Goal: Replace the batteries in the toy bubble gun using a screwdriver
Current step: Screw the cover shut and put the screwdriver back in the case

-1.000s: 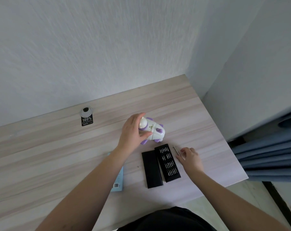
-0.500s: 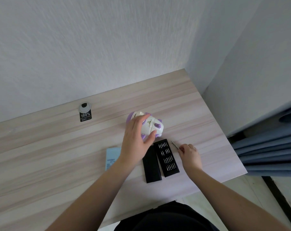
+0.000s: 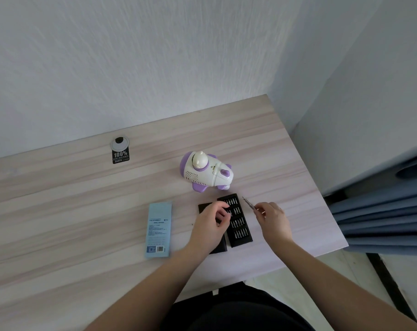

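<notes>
One glossy white-and-purple plastic bubble gun (image 3: 206,172) stands on the wood-grain desk (image 3: 59,211), beyond both hands. Right fingers (image 3: 262,207) pinch one thin metal screwdriver (image 3: 249,203); left fingers (image 3: 220,209) curl over one black bit tray (image 3: 238,225).

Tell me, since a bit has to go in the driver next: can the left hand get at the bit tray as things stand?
Probably yes: the left hand is already at the open bit tray, with nothing covering the bits.
</notes>
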A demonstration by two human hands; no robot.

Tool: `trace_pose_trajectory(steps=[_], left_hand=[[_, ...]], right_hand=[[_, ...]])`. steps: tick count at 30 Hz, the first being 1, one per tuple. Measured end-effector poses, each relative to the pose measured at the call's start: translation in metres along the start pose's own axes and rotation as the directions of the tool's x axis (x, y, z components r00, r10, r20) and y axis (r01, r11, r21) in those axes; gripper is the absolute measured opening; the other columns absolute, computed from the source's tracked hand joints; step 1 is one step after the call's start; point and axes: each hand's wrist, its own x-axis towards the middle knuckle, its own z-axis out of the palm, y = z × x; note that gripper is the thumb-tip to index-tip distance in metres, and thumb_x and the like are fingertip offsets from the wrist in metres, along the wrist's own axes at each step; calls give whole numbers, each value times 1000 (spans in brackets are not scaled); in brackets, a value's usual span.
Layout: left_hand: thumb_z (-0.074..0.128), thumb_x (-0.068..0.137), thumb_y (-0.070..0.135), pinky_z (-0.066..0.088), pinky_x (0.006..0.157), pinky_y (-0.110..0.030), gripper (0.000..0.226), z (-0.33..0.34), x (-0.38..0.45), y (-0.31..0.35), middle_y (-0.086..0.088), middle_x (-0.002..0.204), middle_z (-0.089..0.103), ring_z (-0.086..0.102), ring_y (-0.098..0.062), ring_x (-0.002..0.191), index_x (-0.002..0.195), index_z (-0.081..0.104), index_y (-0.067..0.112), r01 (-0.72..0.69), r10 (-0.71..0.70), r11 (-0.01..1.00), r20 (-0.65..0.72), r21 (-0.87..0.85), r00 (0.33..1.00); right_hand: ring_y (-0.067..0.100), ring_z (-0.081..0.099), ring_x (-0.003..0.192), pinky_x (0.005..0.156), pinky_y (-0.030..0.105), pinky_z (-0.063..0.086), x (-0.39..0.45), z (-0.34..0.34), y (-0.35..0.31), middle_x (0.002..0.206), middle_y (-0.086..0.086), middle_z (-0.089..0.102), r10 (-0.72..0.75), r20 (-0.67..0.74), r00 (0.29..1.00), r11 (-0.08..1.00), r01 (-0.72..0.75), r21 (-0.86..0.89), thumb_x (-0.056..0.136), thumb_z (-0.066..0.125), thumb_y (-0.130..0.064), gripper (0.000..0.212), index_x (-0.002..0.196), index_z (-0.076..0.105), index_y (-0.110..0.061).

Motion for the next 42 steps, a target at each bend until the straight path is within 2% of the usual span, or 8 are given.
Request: trace_pose_trajectory(steps=[3, 8, 12, 16, 21, 28, 33, 42], left_hand=[[62, 92, 21, 45, 76, -12, 21, 7, 11, 0, 9, 88, 65, 59, -2, 79, 112, 61, 18, 132, -131, 989, 22, -61, 991], [59, 94, 24, 54, 88, -36, 19, 15, 28, -7, 6, 94, 69, 67, -13, 88, 111, 60, 33, 267, -253, 935, 88, -233, 964], [54, 98, 10, 57, 81, -28, 26, 13, 35, -4, -5, 98, 69, 68, -13, 83, 122, 60, 14, 306, -275, 837, 134, -453, 952], [54, 97, 5, 58, 71, -29, 24, 8, 35, -2, -4, 93, 69, 66, -14, 82, 119, 61, 9, 325, -270, 760, 180, -563, 946], [56, 95, 3, 57, 67, -26, 23, 3, 36, -2, 0, 88, 72, 66, -11, 80, 117, 64, 8, 340, -274, 741, 202, -579, 940], [59, 93, 2, 55, 66, -20, 12, -1, 35, 3, 0, 80, 72, 67, -8, 73, 99, 66, 11, 315, -271, 753, 164, -578, 949], [60, 92, 2, 55, 66, -19, 10, -2, 34, 7, -1, 76, 71, 67, -8, 70, 94, 66, 10, 299, -266, 763, 143, -574, 953], [63, 92, 7, 55, 65, -20, 7, -13, 35, 2, 0, 80, 72, 68, -6, 70, 91, 67, 13, 195, -182, 912, 68, -360, 981]], right_hand=[[21, 58, 78, 65, 37, 51, -3, -7, -8, 88, 1, 60, -55, -21, 998, 998, 55, 20, 93, 61, -19, 11, 97, 68, -12], [21, 59, 76, 65, 37, 51, -6, -16, -19, 88, 1, 61, -155, -35, 987, 987, 157, 42, 92, 63, -18, 10, 97, 69, -12], [20, 60, 76, 64, 36, 51, -7, -16, -25, 87, 1, 62, -221, -47, 974, 973, 223, 59, 89, 66, -14, 7, 95, 70, -12], [19, 60, 75, 64, 32, 50, -9, -17, -29, 87, 1, 63, -259, -60, 964, 964, 262, 55, 88, 67, -13, 7, 94, 70, -11], [20, 60, 73, 63, 29, 49, -10, -17, -33, 85, 1, 63, -281, -68, 957, 957, 285, 54, 86, 68, -9, 6, 92, 71, -10], [19, 60, 74, 64, 29, 49, -11, -18, -37, 85, 1, 63, -288, -66, 955, 955, 292, 53, 86, 69, -8, 7, 92, 70, -10], [20, 60, 75, 64, 27, 47, -13, -21, -40, 85, 2, 63, -299, -64, 952, 952, 303, 48, 85, 69, -7, 7, 92, 71, -9], [25, 61, 66, 55, 35, 48, -12, -22, -42, 84, 4, 64, -327, -35, 944, 945, 327, 5, 89, 65, -10, 6, 93, 70, -10]])
